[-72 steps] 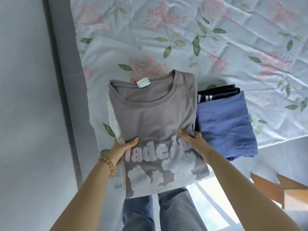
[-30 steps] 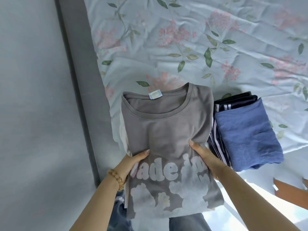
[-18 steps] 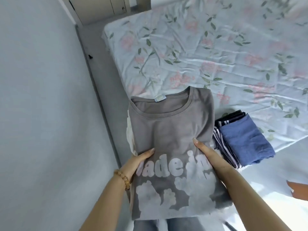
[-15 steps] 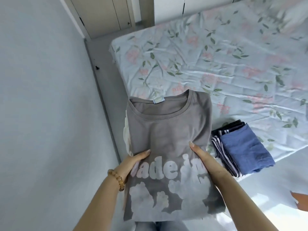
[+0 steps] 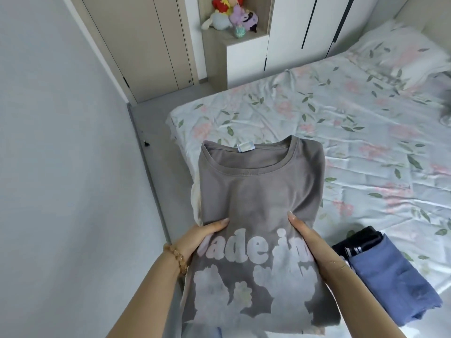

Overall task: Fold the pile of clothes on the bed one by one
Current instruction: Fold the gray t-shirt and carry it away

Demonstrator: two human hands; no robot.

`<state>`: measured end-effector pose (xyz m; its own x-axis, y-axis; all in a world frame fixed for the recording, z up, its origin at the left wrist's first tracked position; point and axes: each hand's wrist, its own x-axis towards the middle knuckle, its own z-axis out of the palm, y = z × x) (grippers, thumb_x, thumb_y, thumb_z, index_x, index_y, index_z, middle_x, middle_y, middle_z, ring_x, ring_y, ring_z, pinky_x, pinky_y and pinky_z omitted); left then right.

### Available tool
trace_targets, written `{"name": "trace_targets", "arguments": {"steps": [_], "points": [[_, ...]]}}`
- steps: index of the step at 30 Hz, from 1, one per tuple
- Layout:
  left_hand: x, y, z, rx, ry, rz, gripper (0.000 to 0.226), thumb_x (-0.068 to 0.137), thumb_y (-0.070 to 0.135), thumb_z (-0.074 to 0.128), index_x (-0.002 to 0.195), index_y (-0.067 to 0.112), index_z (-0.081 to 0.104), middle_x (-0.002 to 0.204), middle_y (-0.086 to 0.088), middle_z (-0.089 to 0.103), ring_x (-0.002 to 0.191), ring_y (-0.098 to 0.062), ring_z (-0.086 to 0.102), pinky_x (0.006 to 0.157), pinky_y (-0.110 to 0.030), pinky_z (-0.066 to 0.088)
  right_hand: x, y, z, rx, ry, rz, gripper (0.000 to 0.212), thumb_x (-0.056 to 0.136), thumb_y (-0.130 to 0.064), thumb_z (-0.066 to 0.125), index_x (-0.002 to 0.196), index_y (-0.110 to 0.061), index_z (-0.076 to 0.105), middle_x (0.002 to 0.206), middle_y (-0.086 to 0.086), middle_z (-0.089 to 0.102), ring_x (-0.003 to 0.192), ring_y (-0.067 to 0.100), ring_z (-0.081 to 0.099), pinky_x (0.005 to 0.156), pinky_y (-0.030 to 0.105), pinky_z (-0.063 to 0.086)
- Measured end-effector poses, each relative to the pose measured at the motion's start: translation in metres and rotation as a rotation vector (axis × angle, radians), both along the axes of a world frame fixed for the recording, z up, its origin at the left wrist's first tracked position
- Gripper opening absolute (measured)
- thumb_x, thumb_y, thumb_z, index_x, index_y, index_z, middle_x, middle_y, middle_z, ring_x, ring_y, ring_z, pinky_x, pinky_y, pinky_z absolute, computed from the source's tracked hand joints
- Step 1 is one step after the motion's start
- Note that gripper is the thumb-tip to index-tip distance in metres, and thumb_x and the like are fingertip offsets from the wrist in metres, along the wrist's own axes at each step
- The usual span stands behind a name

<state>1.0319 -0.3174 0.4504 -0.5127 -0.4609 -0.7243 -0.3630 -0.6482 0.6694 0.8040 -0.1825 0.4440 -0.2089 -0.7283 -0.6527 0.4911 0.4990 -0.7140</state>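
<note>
Two folded stacks show in the head view, the only one there is. The grey T-shirt (image 5: 258, 215), folded into a rectangle with its collar away from the person, is held up over the near corner of the bed (image 5: 317, 123); a cream garment (image 5: 196, 203) peeks out from under its left edge, so it seems to top a small stack. The left hand (image 5: 195, 240) holds the T-shirt's left side and the right hand (image 5: 310, 242) its right side, each with the thumb lying on top and the other fingers hidden beneath, clamped on the cloth as far as can be told. To the right of the T-shirt, a blue folded garment (image 5: 395, 281) lies on dark and striped folded clothes (image 5: 351, 245) at the bed's near edge.

Judging from this, several pieces are already folded. Far right of the T-shirt, at the bed's edge by the pillow (image 5: 400, 50), a dark shape is cut off; whether unfolded clothes remain there cannot be told.
</note>
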Motion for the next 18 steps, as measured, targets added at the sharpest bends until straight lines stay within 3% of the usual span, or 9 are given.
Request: {"name": "trace_targets", "arguments": {"steps": [5, 11, 14, 18], "points": [[0.008, -0.132, 0.0, 0.008, 0.033, -0.111, 0.062, 0.071, 0.05, 0.077, 0.118, 0.013, 0.065, 0.106, -0.004, 0.073, 0.099, -0.019, 0.069, 0.094, -0.031, 0.05, 0.023, -0.104, 0.005, 0.042, -0.071, -0.104, 0.052, 0.087, -0.051, 0.058, 0.122, -0.014, 0.066, 0.116, 0.014, 0.069, 0.108, 0.031, 0.066, 0.101, 0.045, 0.045], [0.012, -0.259, 0.027, -0.036, 0.06, -0.161, 0.054, 0.072, 0.042, 0.072, 0.118, 0.014, 0.064, 0.102, -0.002, 0.074, 0.094, -0.016, 0.071, 0.081, -0.024, 0.053, 0.047, -0.211, 0.023, 0.012, -0.188, -0.099, 0.056, 0.092, -0.054, 0.048, 0.125, -0.013, 0.065, 0.123, 0.016, 0.066, 0.113, 0.032, 0.063, 0.102, 0.046, 0.043], [0.001, -0.299, 0.035, -0.063, 0.041, -0.142, 0.04, 0.083, 0.032, 0.068, 0.118, 0.014, 0.063, 0.098, 0.001, 0.075, 0.088, -0.011, 0.071, 0.071, -0.017, 0.053, 0.038, -0.252, 0.02, -0.015, -0.221, -0.094, 0.058, 0.091, -0.057, 0.049, 0.127, -0.014, 0.064, 0.126, 0.016, 0.064, 0.117, 0.032, 0.061, 0.107, 0.047, 0.039], [-0.018, -0.341, 0.043, -0.118, -0.019, -0.129, 0.038, 0.087, 0.031, 0.066, 0.118, 0.011, 0.062, 0.089, 0.003, 0.076, 0.078, -0.007, 0.071, 0.063, -0.014, 0.052, 0.013, -0.301, 0.013, -0.049, -0.241, -0.071, 0.059, 0.089, -0.058, 0.052, 0.125, -0.013, 0.064, 0.122, 0.015, 0.066, 0.113, 0.032, 0.063, 0.106, 0.047, 0.041]]}}
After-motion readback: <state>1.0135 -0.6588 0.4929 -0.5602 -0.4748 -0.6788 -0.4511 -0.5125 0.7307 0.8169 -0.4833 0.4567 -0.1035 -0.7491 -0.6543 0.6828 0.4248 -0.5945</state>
